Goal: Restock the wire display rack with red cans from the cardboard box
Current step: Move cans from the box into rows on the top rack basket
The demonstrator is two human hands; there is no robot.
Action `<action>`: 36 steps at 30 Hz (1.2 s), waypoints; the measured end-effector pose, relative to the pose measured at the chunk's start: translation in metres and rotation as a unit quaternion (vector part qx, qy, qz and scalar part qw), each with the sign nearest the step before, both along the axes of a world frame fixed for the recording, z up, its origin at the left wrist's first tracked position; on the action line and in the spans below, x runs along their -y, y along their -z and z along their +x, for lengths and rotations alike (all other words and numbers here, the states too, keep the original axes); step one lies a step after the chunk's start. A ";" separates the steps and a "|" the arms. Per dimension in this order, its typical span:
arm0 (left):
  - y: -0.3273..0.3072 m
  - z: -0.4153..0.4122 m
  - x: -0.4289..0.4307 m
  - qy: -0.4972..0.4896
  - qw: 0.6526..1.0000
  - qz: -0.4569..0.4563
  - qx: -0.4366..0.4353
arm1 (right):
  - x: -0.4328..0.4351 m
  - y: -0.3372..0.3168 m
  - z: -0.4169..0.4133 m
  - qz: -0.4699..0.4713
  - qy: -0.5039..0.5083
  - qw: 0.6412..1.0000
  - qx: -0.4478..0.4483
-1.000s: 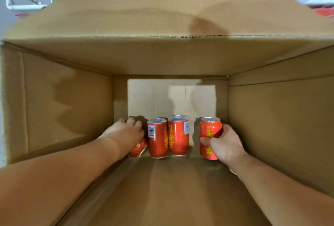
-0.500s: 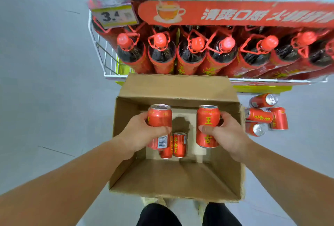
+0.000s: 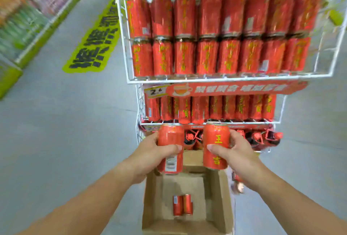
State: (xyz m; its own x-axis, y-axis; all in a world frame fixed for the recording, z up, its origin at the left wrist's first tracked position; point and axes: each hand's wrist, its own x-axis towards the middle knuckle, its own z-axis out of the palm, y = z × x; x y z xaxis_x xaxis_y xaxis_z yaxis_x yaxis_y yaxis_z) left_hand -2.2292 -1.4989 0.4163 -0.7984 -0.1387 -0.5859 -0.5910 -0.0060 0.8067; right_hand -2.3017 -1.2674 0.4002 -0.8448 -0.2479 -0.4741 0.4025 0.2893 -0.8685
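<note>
The red cans (image 3: 216, 135) are gleaming as glossy printed metal. The cardboard box (image 3: 218, 197) is showing matt, rough brown paperboard, while the wire rack (image 3: 206, 80) is shining as smooth white-coated metal above a smooth grey floor (image 3: 65, 122).

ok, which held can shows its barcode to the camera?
The can in the left hand: white barcode faces the camera. The other can, in the right hand, shows yellow characters instead.
</note>
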 end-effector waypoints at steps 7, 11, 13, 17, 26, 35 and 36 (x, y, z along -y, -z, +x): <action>-0.168 -0.023 -0.003 -0.031 0.987 -0.037 -0.154 | 0.003 -0.158 -0.005 -0.021 0.022 0.993 -0.112; -0.247 -0.038 0.004 -0.054 0.971 -0.064 -0.223 | 0.009 -0.240 -0.017 -0.028 0.035 0.982 -0.184; -0.283 -0.043 0.008 -0.047 0.967 -0.065 -0.243 | 0.013 -0.278 -0.022 -0.031 0.035 0.975 -0.218; -0.343 -0.058 0.016 -0.038 0.959 -0.042 -0.276 | 0.022 -0.341 -0.035 -0.036 0.035 0.964 -0.261; -0.421 -0.117 0.037 -0.048 0.961 -0.045 -0.267 | 0.044 -0.421 -0.092 -0.056 0.013 0.951 -0.304; -0.452 -0.199 0.054 -0.154 0.919 -0.204 -0.302 | 0.082 -0.465 -0.214 -0.048 -0.033 0.942 -0.331; -0.453 -0.208 0.056 -0.163 0.909 -0.232 -0.305 | 0.087 -0.467 -0.228 -0.047 -0.037 0.943 -0.326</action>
State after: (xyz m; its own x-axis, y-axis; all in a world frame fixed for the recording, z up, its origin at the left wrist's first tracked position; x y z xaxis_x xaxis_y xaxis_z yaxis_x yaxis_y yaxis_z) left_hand -2.4369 -1.5546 0.8695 -0.8275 -0.5452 0.1341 -0.0605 0.3241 0.9441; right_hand -2.5296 -1.3547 0.8671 -0.9279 -0.3329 0.1677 -0.2451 0.2058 -0.9474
